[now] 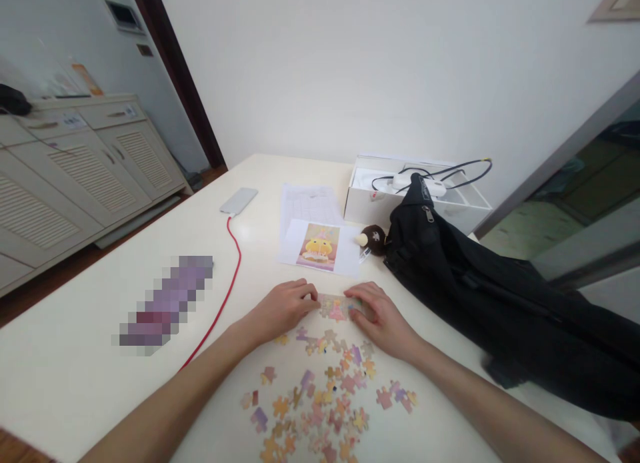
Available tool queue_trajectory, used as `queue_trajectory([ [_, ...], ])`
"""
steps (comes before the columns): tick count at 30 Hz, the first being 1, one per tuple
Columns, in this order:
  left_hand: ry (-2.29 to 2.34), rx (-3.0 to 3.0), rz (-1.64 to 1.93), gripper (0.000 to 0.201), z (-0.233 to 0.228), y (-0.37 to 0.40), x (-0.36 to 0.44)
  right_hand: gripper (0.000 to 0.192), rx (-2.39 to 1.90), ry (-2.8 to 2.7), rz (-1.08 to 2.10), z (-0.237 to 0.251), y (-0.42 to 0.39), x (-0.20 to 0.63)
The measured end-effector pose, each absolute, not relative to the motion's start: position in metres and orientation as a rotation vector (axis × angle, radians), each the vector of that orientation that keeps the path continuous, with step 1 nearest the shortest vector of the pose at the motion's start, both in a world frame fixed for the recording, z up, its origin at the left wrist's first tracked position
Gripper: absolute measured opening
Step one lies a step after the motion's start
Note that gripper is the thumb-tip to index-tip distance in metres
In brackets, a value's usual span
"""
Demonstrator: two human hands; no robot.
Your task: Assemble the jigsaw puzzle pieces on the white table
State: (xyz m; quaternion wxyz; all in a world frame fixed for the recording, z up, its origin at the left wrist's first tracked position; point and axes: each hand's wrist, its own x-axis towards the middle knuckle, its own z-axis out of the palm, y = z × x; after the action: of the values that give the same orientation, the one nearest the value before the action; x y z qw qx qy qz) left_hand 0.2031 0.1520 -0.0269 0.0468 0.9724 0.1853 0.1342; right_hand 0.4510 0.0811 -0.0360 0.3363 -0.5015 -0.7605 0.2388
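My left hand (pixel 284 308) and my right hand (pixel 381 314) rest on the white table (pixel 75 376), fingertips meeting on a small joined strip of puzzle pieces (pixel 337 308). Both hands press on that strip from either side. Several loose puzzle pieces (pixel 320 400) in pink, orange and purple lie scattered between my forearms, nearer to me. A printed picture (pixel 320 246) of a yellow cartoon figure lies just beyond my hands.
A black bag (pixel 500 296) sprawls at the right with a small brown plush (pixel 373 238) beside it. Behind stands a white box (pixel 400 200) holding a cabled device. A red cable (pixel 225 296) runs to a phone (pixel 239 200). A blurred patch (pixel 167 303) lies left.
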Motion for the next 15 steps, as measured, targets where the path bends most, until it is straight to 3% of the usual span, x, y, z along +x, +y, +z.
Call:
queue_trajectory([
  [15, 0.639, 2.857, 0.327, 0.026, -0.0297, 0.1495, 0.2097, 0.023, -1.317, -1.984, 0.632, -0.0331, 0.0804, 0.4505],
])
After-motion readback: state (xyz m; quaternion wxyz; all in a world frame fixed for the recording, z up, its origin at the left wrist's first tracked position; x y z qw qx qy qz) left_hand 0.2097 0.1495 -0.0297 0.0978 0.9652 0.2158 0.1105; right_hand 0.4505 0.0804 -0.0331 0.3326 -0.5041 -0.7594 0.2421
